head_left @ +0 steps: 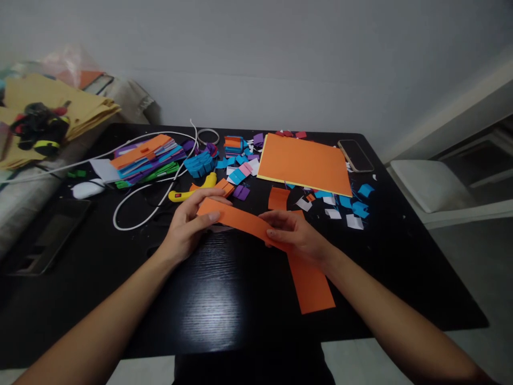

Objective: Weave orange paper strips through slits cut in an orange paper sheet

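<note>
An orange paper strip (244,220) is held between my two hands, slightly bowed, above the front half of the black table. My left hand (190,222) pinches its left end, thumb on top. My right hand (294,232) grips the strip near its right end with thumb and fingers. Beneath my right hand lies a second orange strip (311,286), flat on the table and partly covered by that hand. Just beyond it is a small orange paper piece (278,198). A yellow glue gun (196,190) rests behind my left hand.
An orange sheet (306,163) lies on yellow paper at the back, with blue and white scraps (355,222) around it. Stacked coloured strips (148,158), a white cable (120,211) and a dark tablet-like slab (52,235) are at left. A phone (356,155) lies back right.
</note>
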The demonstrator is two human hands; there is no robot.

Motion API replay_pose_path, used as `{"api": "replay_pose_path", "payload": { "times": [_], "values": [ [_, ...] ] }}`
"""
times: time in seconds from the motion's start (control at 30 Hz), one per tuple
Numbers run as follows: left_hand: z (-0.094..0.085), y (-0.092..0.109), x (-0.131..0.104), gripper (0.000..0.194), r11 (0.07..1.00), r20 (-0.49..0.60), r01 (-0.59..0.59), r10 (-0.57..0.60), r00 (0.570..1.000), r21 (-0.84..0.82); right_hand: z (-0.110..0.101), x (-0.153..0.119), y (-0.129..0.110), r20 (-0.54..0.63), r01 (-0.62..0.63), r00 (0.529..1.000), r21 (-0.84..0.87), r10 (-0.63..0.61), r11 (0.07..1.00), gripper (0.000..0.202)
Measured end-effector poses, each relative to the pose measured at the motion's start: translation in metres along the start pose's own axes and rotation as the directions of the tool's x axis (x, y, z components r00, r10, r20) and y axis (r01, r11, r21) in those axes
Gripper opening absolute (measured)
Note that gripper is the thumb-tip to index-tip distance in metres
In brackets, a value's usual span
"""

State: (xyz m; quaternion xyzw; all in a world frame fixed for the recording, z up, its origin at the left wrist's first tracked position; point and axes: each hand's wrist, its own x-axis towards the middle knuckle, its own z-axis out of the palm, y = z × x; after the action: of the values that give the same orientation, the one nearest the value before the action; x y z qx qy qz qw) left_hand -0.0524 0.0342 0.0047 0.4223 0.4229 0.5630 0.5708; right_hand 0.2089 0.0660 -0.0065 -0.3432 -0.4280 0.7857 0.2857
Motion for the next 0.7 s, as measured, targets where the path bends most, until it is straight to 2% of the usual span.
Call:
{"api": "replay_pose_path", "payload": {
  "times": [0.13, 0.23, 0.43, 0.57, 0.7],
  "values": [
    [0.0063, 0.0045, -0.0004, 0.047, 0.983, 0.014, 0.071, -0.069, 0.997, -0.171, 0.0007, 0.0022, 0.0042, 0.036, -0.028, 0.999, 0.097, 0.025, 0.995, 0.034],
    [0.0067, 0.0034, 0.0004, 0.047, 0.975, 0.023, 0.093, -0.09, 0.996, -0.203, 0.0008, 0.0027, 0.0067, 0.044, -0.054, 0.998, 0.099, 0.049, 0.994, 0.032],
    [0.0039, -0.0032, 0.0014, 0.046, 0.981, 0.008, 0.089, -0.089, 0.996, -0.17, 0.0044, -0.002, 0.006, 0.12, -0.08, 0.99, 0.016, 0.078, 0.997, 0.031],
    [0.0053, -0.0049, 0.0015, 0.04, 0.99, 0.055, 0.1, -0.094, 0.994, -0.1, 0.0074, -0.004, 0.0034, 0.154, -0.048, 0.986, -0.083, 0.06, 0.995, 0.036],
    [0.0099, -0.0036, 0.002, 0.037, 0.993, 0.107, 0.105, -0.099, 0.989, -0.054, 0.0076, -0.0022, 0.0049, 0.213, -0.032, 0.976, -0.036, 0.039, 0.999, 0.038]
  ]
}}
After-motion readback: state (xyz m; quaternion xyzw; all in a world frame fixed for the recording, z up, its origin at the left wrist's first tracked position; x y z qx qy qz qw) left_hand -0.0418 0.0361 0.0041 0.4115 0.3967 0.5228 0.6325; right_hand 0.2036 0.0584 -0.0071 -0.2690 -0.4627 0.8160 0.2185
